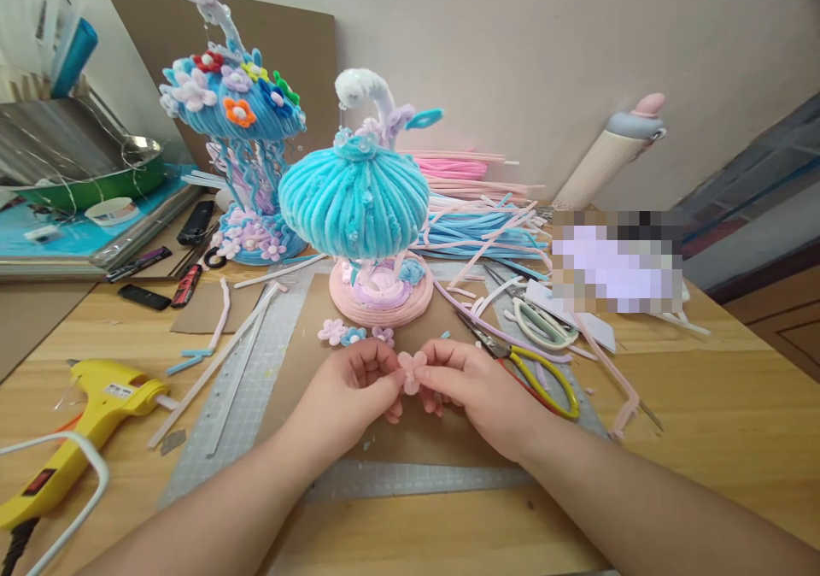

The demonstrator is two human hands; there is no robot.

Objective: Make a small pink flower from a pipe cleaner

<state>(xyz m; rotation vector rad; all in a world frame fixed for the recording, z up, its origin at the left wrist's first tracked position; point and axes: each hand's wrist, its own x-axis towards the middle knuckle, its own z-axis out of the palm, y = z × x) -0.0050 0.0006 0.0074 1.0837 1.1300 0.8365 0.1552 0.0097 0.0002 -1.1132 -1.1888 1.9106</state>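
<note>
Between the fingertips of both hands is a small pale pink pipe-cleaner flower [413,373], held above a brown cardboard sheet [301,409]. My left hand [359,388] pinches its left side, and my right hand [471,384] pinches its right side. Just beyond them lie finished pipe-cleaner flowers: a pink one [332,332], a blue one [354,337] and a lilac one [383,335]. Behind these stands a turquoise pipe-cleaner lamp [355,200] on a round pink base [346,302]. Yellow-handled scissors [551,379] lie close to my right hand.
A yellow glue gun [106,405] with its white cable [96,465] lies at left. A flower-covered blue lamp [243,132] stands behind. Blue pipe cleaners [480,230] are heaped at the back. Pale-handled scissors [544,326] and a grey cutting mat [211,439] are on the table.
</note>
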